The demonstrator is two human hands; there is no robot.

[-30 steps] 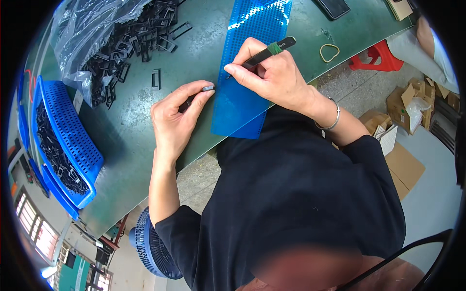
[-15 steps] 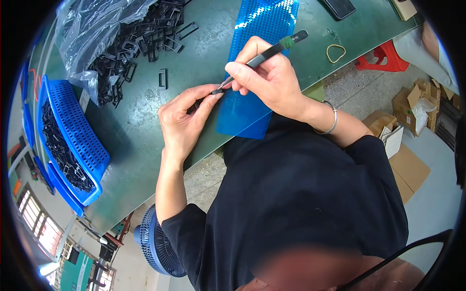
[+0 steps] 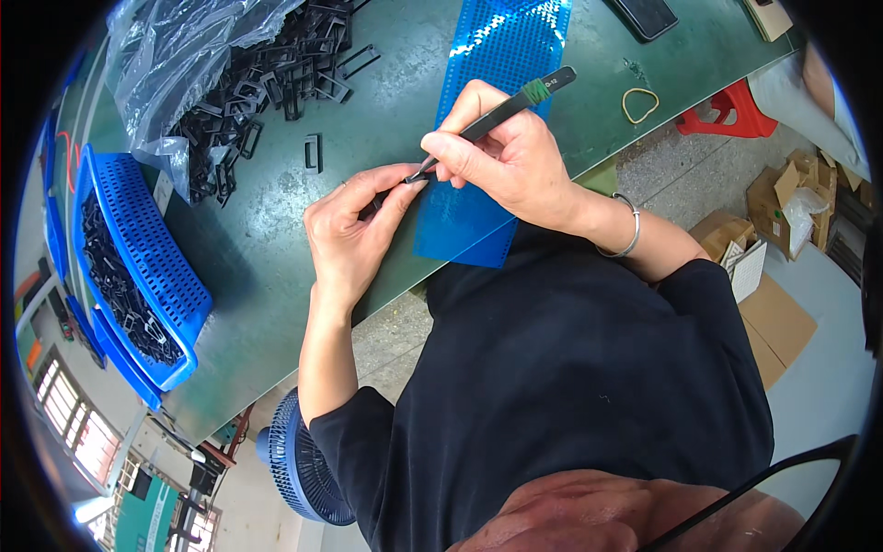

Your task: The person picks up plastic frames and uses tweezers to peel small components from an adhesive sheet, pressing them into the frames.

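Note:
My right hand point(image 3: 504, 156) grips black tweezers point(image 3: 501, 114) wrapped with green near the upper end, and their tips point down to the left. My left hand point(image 3: 357, 221) pinches a small black plastic piece point(image 3: 416, 178) between thumb and forefinger; the fingers hide most of it. The tweezer tips meet this piece at the fingertips. Beneath my right hand lies a blue perforated sheet point(image 3: 466, 221) on the green table point(image 3: 267, 304). A single black rectangular frame point(image 3: 314, 154) rests on the table beyond my left hand.
Many black frames point(image 3: 294, 69) lie piled beside a clear plastic bag point(image 3: 175, 74). A blue basket point(image 3: 161, 239) of small black parts stands at left. Farther right are a phone point(image 3: 644, 14) and a rubber band point(image 3: 639, 106). Below the table edge sits a fan point(image 3: 303, 460).
The tweezers and my right hand have shifted slightly down and left, with the tips still at the piece. My left hand keeps its pinch, nearly unmoved.

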